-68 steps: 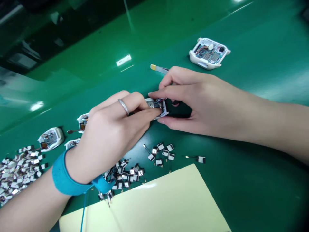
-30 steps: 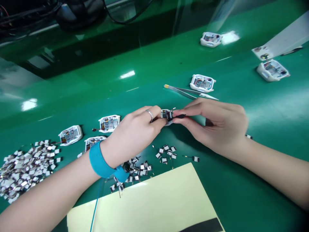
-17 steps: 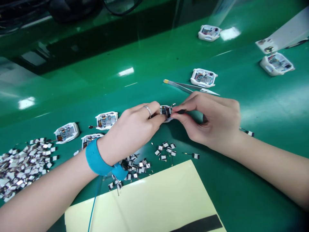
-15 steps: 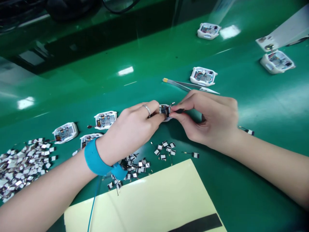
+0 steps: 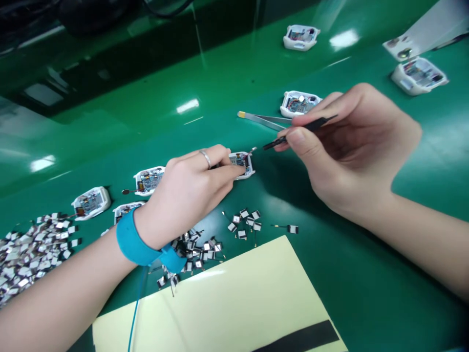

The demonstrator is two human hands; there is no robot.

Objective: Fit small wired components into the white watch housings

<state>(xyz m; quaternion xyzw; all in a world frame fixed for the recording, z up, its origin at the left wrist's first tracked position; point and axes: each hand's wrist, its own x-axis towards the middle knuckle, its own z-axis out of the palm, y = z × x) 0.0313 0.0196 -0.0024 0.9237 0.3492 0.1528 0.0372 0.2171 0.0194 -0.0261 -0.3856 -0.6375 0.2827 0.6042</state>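
Note:
My left hand (image 5: 200,188), with a ring and a teal wrist strap (image 5: 135,239), grips a small white watch case (image 5: 249,168) with its circuit board facing up. The index fingertip presses on the board inside the case. A short lead with a small silver end (image 5: 253,149) sticks up from the case's far right corner. My right hand (image 5: 351,142) is raised to the right of the case, pinching a thin black pointed tool (image 5: 313,125). The tool's lower tip hangs just beyond the case, apart from it. Metal tweezers (image 5: 256,120) lie partly behind my right fingers.
More open white cases stand at the left (image 5: 91,203) and at the back (image 5: 301,38). A pile of small silver parts (image 5: 32,254) lies far left, smaller wired parts (image 5: 205,250) in the middle. A yellow sheet (image 5: 220,303) covers the near bench. A white stand (image 5: 432,34) juts in at right.
My right hand has drawn away from the case, up and to the right, bringing the black tool into clear view. My left hand keeps its hold, its index finger now stretched into the case.

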